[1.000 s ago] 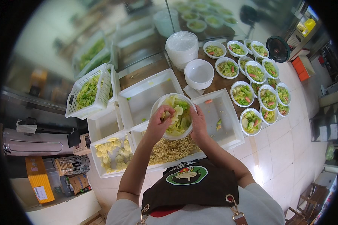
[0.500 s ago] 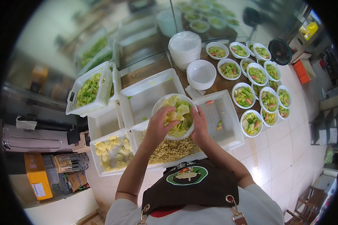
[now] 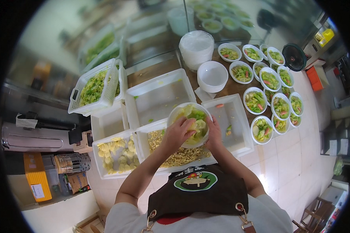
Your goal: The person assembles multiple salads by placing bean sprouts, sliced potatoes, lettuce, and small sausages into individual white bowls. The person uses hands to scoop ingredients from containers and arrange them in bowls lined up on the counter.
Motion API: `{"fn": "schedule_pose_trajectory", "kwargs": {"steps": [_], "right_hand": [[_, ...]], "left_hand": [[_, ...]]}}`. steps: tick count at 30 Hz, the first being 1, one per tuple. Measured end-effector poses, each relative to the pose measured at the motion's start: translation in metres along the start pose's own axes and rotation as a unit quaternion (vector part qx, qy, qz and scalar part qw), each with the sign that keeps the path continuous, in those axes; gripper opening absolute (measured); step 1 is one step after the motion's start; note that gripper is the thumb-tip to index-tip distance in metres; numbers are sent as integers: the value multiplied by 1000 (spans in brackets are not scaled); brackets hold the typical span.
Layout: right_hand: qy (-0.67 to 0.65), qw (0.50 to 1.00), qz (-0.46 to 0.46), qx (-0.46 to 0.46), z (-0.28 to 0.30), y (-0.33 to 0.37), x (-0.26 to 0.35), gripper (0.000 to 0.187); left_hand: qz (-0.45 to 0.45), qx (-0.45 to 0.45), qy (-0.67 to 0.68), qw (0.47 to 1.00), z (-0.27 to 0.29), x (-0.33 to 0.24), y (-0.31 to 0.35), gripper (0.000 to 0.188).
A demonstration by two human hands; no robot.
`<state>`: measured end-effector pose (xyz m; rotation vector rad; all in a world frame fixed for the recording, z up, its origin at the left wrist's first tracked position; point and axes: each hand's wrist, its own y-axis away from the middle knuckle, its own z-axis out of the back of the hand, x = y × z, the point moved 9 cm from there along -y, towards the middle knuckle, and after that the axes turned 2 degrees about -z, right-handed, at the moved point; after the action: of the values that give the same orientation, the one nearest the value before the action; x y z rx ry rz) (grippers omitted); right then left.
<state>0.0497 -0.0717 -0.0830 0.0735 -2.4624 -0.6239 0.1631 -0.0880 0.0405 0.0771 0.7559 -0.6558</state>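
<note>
A white bowl (image 3: 172, 115) of pale slices and green leaf pieces (image 3: 197, 114) is held up over the trays. My right hand (image 3: 214, 133) grips its right side, fingers wrapped round the outside. My left hand (image 3: 177, 134) reaches over the left rim, its fingers curled in on the pale vegetable slices (image 3: 199, 126). Its palm side is hidden. Below the bowl lies a white tray of chopped light-brown pieces (image 3: 179, 158). To its left, another tray holds pale yellow round slices (image 3: 125, 160).
White stacked bowls (image 3: 212, 77) and a wrapped bowl stack (image 3: 196, 50) stand at the back. Several filled bowls (image 3: 255, 100) crowd the right side. A perforated basket (image 3: 81, 105) of chopped greens is at left. A tray (image 3: 243, 144) with scraps lies right; a black fan (image 3: 294, 57) stands beyond.
The bowl has shifted slightly right in the view, with both hands. My left hand has moved lower within it, and more green leaf shows at the top. The view has turned slightly.
</note>
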Motion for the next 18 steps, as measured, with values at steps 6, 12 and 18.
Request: {"fn": "schedule_pose_trajectory", "kwargs": {"steps": [6, 12, 18], "right_hand": [[20, 999, 17, -34, 20, 2, 9, 24], [35, 998, 22, -46, 36, -3, 13, 28], [36, 997, 28, -59, 38, -4, 14, 31]], "left_hand": [[188, -112, 323, 921, 16, 70, 5, 29], [244, -262, 333, 872, 66, 177, 35, 23], [153, -274, 53, 948, 78, 156, 30, 17]]}}
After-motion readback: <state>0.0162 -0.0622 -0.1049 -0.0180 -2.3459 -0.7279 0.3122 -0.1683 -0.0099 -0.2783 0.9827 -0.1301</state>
